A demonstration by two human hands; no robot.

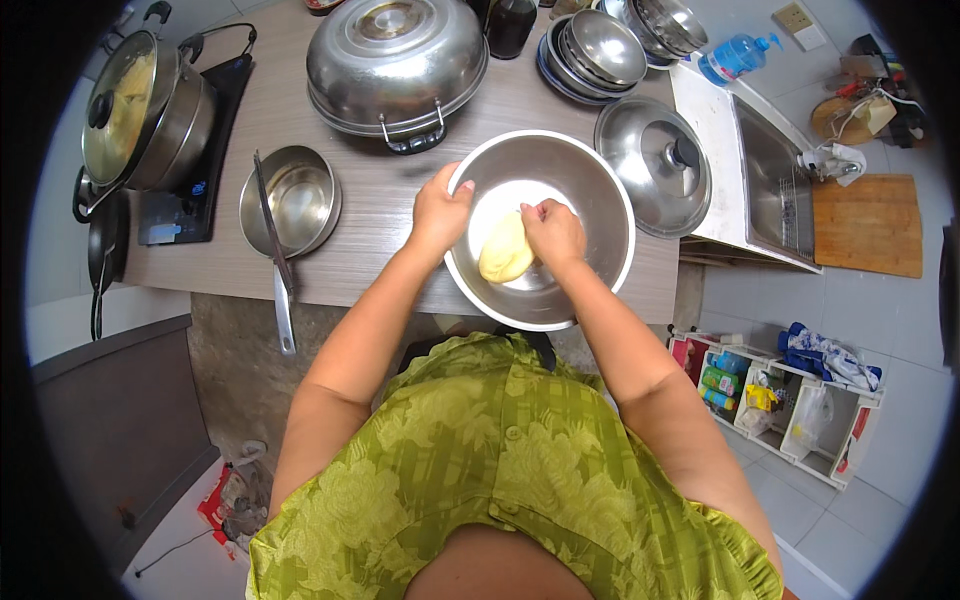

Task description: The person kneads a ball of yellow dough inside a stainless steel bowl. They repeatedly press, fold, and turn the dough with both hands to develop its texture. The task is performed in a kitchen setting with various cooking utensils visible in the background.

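A wide stainless-steel mixing bowl (600, 202) sits at the front edge of the wood-grain table, its near rim reaching past that edge. Inside it is a smooth lump of pale yellow dough (504, 251). My left hand (444, 214) grips the bowl's left rim, thumb over the inside. Down in the bowl, my right hand (555, 234) pinches the dough's upper right side with bent fingers. My right palm and the dough's underside are hidden.
Left of the bowl stands a small saucepan (300, 199) with chopsticks (270, 217) across it. Behind are a large domed steel pan (397, 67) and stacked bowls (607, 49). A pot lid (652, 165) lies to the right, before the sink (772, 180). A lidded pot (169, 127) stands on an induction cooker (217, 150).
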